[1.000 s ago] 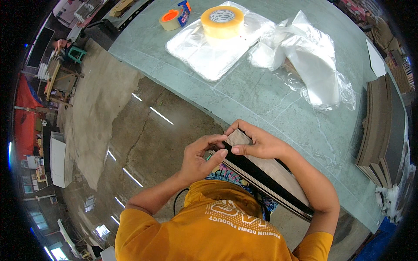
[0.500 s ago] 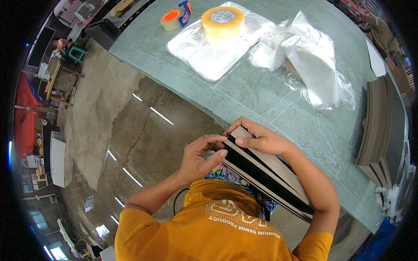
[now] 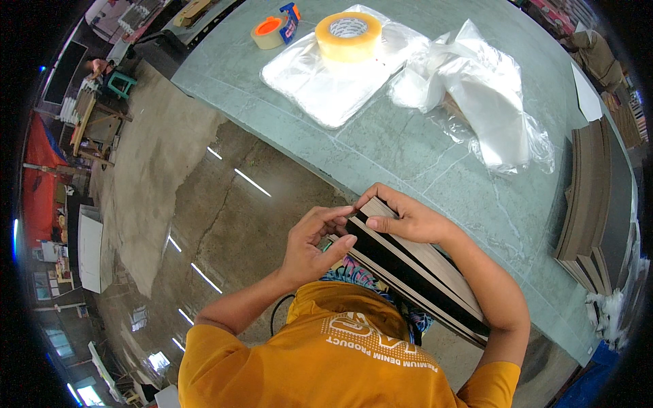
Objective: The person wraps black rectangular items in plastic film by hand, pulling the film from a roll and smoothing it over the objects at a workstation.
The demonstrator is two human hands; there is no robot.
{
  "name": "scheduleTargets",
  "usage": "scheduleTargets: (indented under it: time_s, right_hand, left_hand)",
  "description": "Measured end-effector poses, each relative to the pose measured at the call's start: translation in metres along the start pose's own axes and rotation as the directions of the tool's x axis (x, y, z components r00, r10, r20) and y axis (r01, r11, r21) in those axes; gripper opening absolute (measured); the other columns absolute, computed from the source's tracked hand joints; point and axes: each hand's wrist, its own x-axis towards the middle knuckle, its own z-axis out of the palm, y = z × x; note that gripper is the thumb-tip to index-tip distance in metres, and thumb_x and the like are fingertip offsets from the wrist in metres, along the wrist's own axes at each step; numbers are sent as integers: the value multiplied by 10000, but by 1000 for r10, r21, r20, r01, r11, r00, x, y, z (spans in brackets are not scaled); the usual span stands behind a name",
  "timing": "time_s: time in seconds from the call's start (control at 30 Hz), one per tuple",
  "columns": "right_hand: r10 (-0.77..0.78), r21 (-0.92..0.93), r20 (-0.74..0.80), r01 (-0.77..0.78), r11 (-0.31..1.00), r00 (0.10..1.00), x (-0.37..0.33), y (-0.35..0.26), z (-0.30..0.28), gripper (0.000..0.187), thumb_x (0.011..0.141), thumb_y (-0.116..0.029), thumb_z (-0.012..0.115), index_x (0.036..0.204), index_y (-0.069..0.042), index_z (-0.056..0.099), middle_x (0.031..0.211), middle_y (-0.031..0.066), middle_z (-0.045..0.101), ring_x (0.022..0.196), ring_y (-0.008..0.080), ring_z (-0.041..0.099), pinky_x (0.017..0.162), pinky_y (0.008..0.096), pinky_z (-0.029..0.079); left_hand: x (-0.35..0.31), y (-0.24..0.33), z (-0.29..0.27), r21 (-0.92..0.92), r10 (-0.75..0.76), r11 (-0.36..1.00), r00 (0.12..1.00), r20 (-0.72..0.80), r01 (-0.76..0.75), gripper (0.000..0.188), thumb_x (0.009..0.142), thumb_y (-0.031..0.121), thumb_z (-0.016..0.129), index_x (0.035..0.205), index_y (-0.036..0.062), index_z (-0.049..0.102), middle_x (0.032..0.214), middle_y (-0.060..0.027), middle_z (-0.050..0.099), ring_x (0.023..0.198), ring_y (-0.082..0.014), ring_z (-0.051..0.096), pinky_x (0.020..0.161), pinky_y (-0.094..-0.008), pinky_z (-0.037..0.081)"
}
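Observation:
A stack of thin boards [image 3: 401, 265] with black faces and brown edges is tilted between my body and the table edge, its pieces fanned slightly apart. My right hand [image 3: 401, 214] grips the upper boards near their far end, thumb on the near side and fingers curled over the end. At the same end, my left hand [image 3: 318, 238] holds the boards' corner between thumb and fingertips. The fingertips of both hands are close together there. My right forearm hides part of the boards' lower end.
The green marbled table [image 3: 272, 112] carries flat clear plastic bags [image 3: 320, 95], a large tape roll [image 3: 348, 41], a tape dispenser [image 3: 275, 28] and crumpled plastic [image 3: 486, 102]. More boards [image 3: 588, 197] stand stacked on its right side. A person [image 3: 98, 68] sits far left beyond the concrete floor.
My left fingertips have shifted very slightly at the boards' corner. My right hand and the boards look almost unmoved.

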Motion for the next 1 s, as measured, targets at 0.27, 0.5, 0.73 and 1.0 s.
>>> scheduleTargets:
  time_s: [0.27, 0.5, 0.73, 1.0]
  right_hand:
    - [-40, 30, 16, 40, 999, 999, 3, 6, 0, 330, 839, -278, 512, 1060, -46, 432, 1007, 73, 492, 999, 150, 426, 881, 287, 309]
    - [14, 67, 14, -15, 998, 1000, 0, 2, 1, 361, 842, -318, 495, 1073, -51, 420, 969, 93, 496, 952, 173, 439, 847, 289, 332]
    - [3, 55, 5, -4, 998, 1000, 1, 7, 2, 365, 862, -348, 447, 1075, -53, 419, 970, 90, 495, 955, 161, 431, 848, 283, 327]
    - [35, 153, 32, -39, 988, 999, 0, 1, -2, 323, 875, -320, 423, 1062, -58, 435, 967, 65, 487, 965, 141, 420, 858, 272, 317]
  left_hand:
    - [0, -7, 1, -56, -53, 997, 998, 24, 54, 312, 765, 45, 586, 1070, 34, 520, 896, -47, 507, 819, -92, 490, 684, -203, 417]
    - [4, 3, 5, 65, -106, 992, 994, -3, 106, 366, 759, 62, 589, 1113, 9, 514, 813, -42, 537, 751, -80, 500, 691, -209, 408]
    - [4, -1, 3, 92, -35, 995, 999, 10, 34, 355, 766, 66, 581, 1112, 16, 520, 819, -50, 542, 762, -81, 508, 684, -206, 416]
    - [2, 2, 3, -15, -127, 992, 992, 6, 127, 325, 762, 53, 585, 1080, 14, 531, 859, -55, 535, 788, -84, 508, 695, -210, 417]
